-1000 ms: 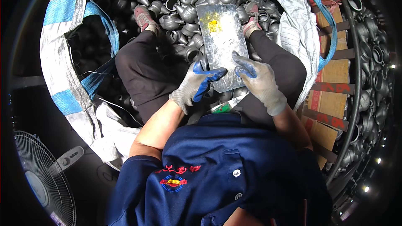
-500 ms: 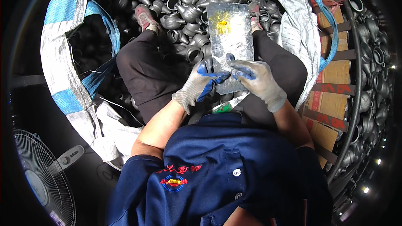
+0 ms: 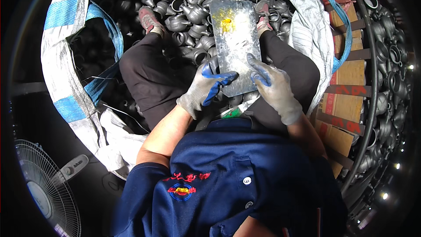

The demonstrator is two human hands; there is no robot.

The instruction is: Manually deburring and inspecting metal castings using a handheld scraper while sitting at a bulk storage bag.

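A rectangular grey metal plate (image 3: 239, 68) with a yellow smear near its far end lies tilted between my knees. My left hand (image 3: 205, 85), in a grey glove with blue-coated fingers, is closed at the plate's lower left edge. Its thumb lies across the top face, and the fingers under the edge are partly hidden. My right hand (image 3: 277, 88), gloved alike, is beside the lower right edge. The index finger and thumb stand apart over the plate with nothing visible between them; the other fingers are hidden.
Dark grey metal fittings (image 3: 195, 13) fill a white woven sack (image 3: 63, 72) with blue straps around my legs. A fan (image 3: 44, 188) stands at lower left. On the right are cardboard-lined slats (image 3: 344, 101), a curved rail, and more fittings (image 3: 383, 70).
My right hand has drawn slightly right, and its finger and thumb have spread. The plate has shifted a little left, with my left hand still at its edge.
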